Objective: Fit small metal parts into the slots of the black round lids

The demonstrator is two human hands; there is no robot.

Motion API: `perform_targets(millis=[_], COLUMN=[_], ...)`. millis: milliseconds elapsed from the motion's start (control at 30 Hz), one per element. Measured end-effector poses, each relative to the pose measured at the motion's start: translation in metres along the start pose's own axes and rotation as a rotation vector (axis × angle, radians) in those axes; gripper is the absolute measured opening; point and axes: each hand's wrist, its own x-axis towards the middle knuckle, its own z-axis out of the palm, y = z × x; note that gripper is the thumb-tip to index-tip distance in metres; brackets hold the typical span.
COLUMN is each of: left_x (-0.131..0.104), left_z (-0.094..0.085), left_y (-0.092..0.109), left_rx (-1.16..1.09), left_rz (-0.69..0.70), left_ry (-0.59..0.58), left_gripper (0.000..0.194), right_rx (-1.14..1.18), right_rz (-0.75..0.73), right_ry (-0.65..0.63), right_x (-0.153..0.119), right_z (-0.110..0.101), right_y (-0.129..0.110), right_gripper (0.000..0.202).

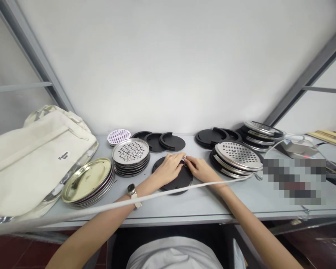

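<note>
A round black disc [176, 185] lies on the table in front of me. My left hand [169, 167] rests over its upper left part, fingers bent together toward the far edge. From the right, my right hand [197, 167] meets it there, thumb and fingers pinched at a small shiny piece [185, 161] too small to make out. Both sets of fingertips nearly touch. Just left stands a stack of silver perforated discs [131, 152]; to the right is a stack of black and silver discs [238, 155].
Gold-topped round plates [88, 181] and a cream bag [30, 160] are at the left. Black discs [172, 142] and a lilac perforated disc [119, 136] lie along the wall. A white cable [100, 209] crosses in front, over my forearms. More discs [259, 130] stand back right.
</note>
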Motion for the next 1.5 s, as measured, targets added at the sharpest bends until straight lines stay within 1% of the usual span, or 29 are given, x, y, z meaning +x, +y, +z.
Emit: perform_targets(millis=[333,533,867,1233,1500], left_x=[0.0016,0.0005,0.0015,0.0011,0.0007], left_z=[0.0018,0.0008,-0.0008,-0.0001,-0.0017], left_y=[-0.0018,-0.0013,0.0009,-0.0009,-0.0004], left_rx=[-0.061,-0.048,-0.072,-0.093,-0.095], left_rz=[-0.053,-0.042,-0.058,-0.052,-0.053], left_ry=[-0.013,0.002,-0.004,0.010,0.008], left_gripper=[0.033,0.031,0.034,0.036,0.035], right_rx=[0.018,0.019,0.039,-0.035,-0.037], right_rz=[-0.011,-0.008,-0.006,0.025,0.030], right_ry=[0.032,0.022,0.001,0.023,0.024], right_x=[0.0002,0.0001,-0.0019,-0.0033,-0.0026], right_z=[0.0000,-0.0012,-0.0002,0.0013,0.0011], right_y=[0.0002,-0.0004,0.0019,-0.0008,-0.0008], right_gripper=[0.028,0.028,0.027,0.027,0.027])
